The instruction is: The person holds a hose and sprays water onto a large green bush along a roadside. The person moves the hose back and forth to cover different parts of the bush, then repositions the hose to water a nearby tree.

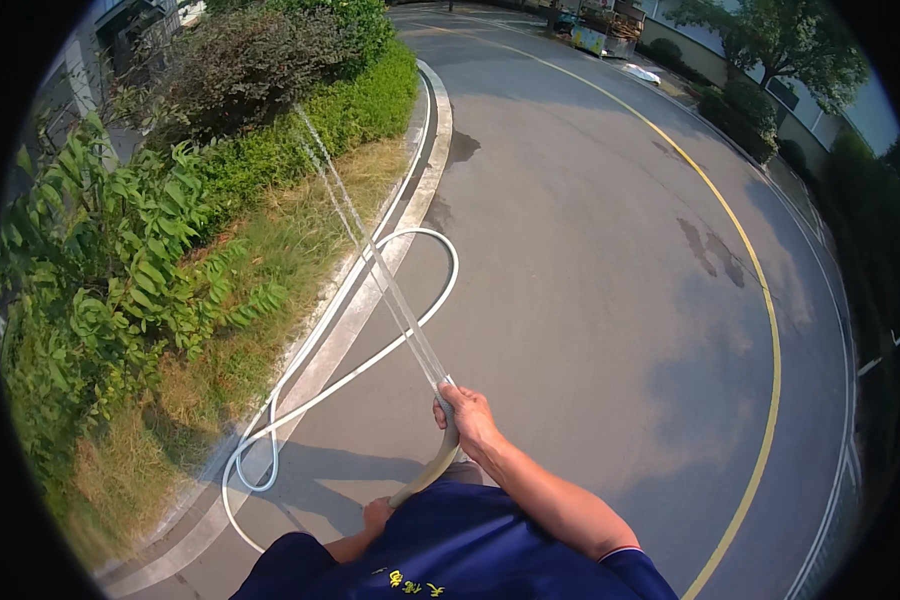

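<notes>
My right hand (465, 415) is wrapped around the end of a pale garden hose (428, 476), its thumb pressed by the opening. From there a jet of water (395, 300), split into two thin streams, shoots forward and left towards the bushes. Lower and closer to my body, my left hand (377, 514) grips the same hose; its fingers are partly hidden by my dark blue shirt. Between the two hands the hose bends in a curve. Farther along, white hose (454, 275) lies in loose loops on the road and across the kerb.
A pale kerb (432, 165) curves along the left, bordering dry grass (300, 215), a green hedge (375, 100) and a leafy shrub (135, 250). Grey road (570, 300) stretches ahead, with wet patches and a yellow line (773, 330) on the right. Trees and a wall stand at the far right.
</notes>
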The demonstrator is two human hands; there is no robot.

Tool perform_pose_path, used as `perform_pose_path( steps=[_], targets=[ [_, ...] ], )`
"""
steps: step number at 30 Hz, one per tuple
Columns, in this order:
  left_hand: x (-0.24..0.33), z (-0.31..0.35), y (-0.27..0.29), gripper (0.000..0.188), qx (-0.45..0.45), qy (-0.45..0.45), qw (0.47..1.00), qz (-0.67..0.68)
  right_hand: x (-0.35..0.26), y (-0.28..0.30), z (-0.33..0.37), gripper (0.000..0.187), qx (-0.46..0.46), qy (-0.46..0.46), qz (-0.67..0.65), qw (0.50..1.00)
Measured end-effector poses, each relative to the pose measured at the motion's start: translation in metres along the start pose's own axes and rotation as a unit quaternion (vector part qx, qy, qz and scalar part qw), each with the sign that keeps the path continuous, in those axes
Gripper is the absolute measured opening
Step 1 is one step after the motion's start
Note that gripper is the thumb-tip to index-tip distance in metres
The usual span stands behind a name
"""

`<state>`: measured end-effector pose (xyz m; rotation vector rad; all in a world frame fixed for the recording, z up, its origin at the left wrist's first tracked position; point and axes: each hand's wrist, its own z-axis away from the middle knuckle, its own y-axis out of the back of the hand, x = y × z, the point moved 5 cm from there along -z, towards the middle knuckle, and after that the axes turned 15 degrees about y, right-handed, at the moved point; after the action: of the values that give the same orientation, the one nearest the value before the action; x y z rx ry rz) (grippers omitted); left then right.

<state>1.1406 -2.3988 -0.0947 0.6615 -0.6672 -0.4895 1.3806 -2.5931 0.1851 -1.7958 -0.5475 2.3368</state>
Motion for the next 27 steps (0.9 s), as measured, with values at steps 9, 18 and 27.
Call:
perform_pose_path(
  steps=[9, 18, 27],
  targets=[
    [0.238, -0.104, 0.018, 0.034, 0.094, -0.005, 0.995, -0.029, -0.111, 0.106, -0.209, 0.029, -0.023, -0.008, -0.024, 0.999],
    [0.437, -0.162, -0.049, 0.024, 0.141, 0.118, 0.983, 0.009, -0.169, 0.231, -0.397, 0.029, -0.144, -0.087, -0.030, 0.985],
    [0.684, -0.198, -0.107, 0.026, 0.175, 0.158, 0.971, 0.049, -0.299, 0.351, -0.581, 0.027, -0.189, -0.146, -0.027, 0.971]
  ],
)
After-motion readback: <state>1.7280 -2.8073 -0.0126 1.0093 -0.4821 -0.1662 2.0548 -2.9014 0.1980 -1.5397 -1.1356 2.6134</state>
